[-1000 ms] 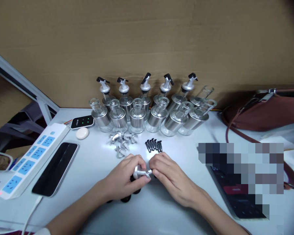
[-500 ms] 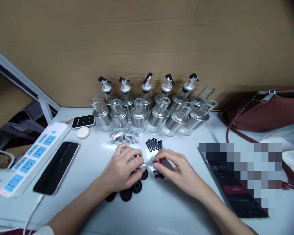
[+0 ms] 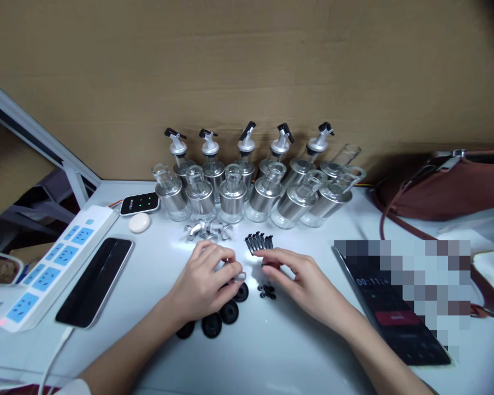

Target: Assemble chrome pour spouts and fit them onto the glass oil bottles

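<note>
My left hand [image 3: 209,282] is closed around a silver pourer spout [image 3: 240,276], whose end pokes out beyond the fingertips. My right hand [image 3: 298,274] hovers to its right, index finger stretched toward a row of black flip levers [image 3: 259,242]. A small black part [image 3: 264,265] shows at the right thumb tip, mostly hidden by the fingers. Below that hand lies a cluster of small black pieces [image 3: 267,291]. Several black round stoppers [image 3: 212,326] lie beside and partly under my left hand. Loose silver pourer spouts [image 3: 208,230] are heaped beyond it.
Glass bottles with metal bands [image 3: 233,200] stand in two rows at the back; several back ones wear pourers. A power strip [image 3: 61,263], a phone [image 3: 95,282] and a white puck [image 3: 140,223] lie left. A tablet-like screen [image 3: 391,329] and brown bag [image 3: 444,189] are right.
My right hand has moved slightly up and away from the small black pieces, its index finger now extended toward the levers. My left hand has barely moved and keeps the spout.
</note>
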`<move>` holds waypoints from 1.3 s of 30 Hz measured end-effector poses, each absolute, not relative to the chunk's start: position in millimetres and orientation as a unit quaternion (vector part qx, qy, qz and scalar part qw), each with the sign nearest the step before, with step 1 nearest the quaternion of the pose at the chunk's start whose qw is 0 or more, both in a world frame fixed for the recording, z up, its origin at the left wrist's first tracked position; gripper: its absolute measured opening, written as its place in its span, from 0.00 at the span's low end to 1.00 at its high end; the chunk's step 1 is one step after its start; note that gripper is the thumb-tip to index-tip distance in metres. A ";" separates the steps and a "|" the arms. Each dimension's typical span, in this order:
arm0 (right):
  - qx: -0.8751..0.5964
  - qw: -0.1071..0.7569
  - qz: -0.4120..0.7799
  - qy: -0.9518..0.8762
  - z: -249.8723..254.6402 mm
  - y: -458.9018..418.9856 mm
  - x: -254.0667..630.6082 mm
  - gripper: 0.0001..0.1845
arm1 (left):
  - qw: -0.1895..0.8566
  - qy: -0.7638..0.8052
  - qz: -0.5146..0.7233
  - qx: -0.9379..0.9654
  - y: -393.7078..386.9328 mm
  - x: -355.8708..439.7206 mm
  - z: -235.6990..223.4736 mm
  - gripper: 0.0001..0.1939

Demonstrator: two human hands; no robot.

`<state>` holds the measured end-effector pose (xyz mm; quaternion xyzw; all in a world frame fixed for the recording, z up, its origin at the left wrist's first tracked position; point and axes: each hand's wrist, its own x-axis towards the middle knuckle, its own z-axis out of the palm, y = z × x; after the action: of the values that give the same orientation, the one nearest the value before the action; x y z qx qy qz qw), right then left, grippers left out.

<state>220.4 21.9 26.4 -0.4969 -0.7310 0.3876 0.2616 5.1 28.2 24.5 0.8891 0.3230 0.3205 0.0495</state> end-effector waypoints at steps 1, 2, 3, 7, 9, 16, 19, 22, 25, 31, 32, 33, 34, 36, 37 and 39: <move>-0.491 0.257 0.387 -0.737 27.4 22.0 221.1 0.08 | 0.050 0.323 0.320 0.889 28.1 5.1 24.6 0.03; -0.487 0.245 0.390 -0.743 28.2 22.3 221.9 0.07 | 0.050 0.322 0.320 0.890 28.1 5.0 24.6 0.02; -0.485 0.228 0.395 -0.746 28.7 22.7 222.5 0.06 | 0.050 0.322 0.320 0.889 28.1 4.9 24.5 0.02; -0.497 0.184 0.404 -0.745 25.3 24.6 224.7 0.06 | 0.039 0.340 0.332 0.879 28.3 4.4 23.4 0.02; -0.494 0.182 0.394 -0.753 21.4 25.1 225.9 0.05 | 0.033 0.352 0.337 0.873 28.8 4.0 22.8 0.02; -0.477 0.153 0.361 -0.787 14.1 25.0 228.7 0.07 | 0.038 0.382 0.345 0.856 30.5 3.3 20.0 0.02; -0.490 0.148 0.315 -0.800 13.8 26.3 228.3 0.07 | 0.039 0.394 0.348 0.850 30.6 3.8 19.1 0.02; -0.497 0.135 0.291 -0.806 14.9 26.5 226.5 0.08 | 0.036 0.397 0.347 0.849 30.4 4.3 18.9 0.03; -0.489 0.139 0.304 -0.805 17.2 24.2 224.0 0.13 | 0.036 0.395 0.347 0.850 30.2 4.5 18.8 0.02; -0.478 0.136 0.325 -0.805 17.6 22.9 223.0 0.21 | 0.040 0.392 0.345 0.852 29.7 4.9 20.1 0.03; -0.477 0.142 0.324 -0.805 19.3 24.1 223.4 0.21 | 0.042 0.391 0.345 0.853 29.4 5.0 20.6 0.03; -0.478 0.154 0.322 -0.803 22.3 25.1 223.7 0.20 | 0.043 0.389 0.345 0.853 29.1 5.1 21.2 0.03; -0.481 0.172 0.317 -0.799 26.8 25.4 224.0 0.18 | 0.043 0.388 0.345 0.853 28.6 5.2 21.6 0.03; -0.489 0.223 0.307 -0.786 39.1 21.4 225.1 0.15 | 0.043 0.386 0.347 0.854 27.8 5.1 22.0 0.03; -0.489 0.250 0.310 -0.776 45.6 16.0 226.4 0.15 | 0.041 0.385 0.349 0.853 27.4 4.9 21.9 0.03; -0.476 0.301 0.350 -0.749 55.4 -2.9 232.0 0.15 | 0.041 0.383 0.354 0.852 27.1 4.3 21.3 0.03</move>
<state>232.0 -2.9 55.4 -0.4763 -0.7486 0.3495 0.3011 4.3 27.1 21.3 0.8520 0.3833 0.3541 0.0414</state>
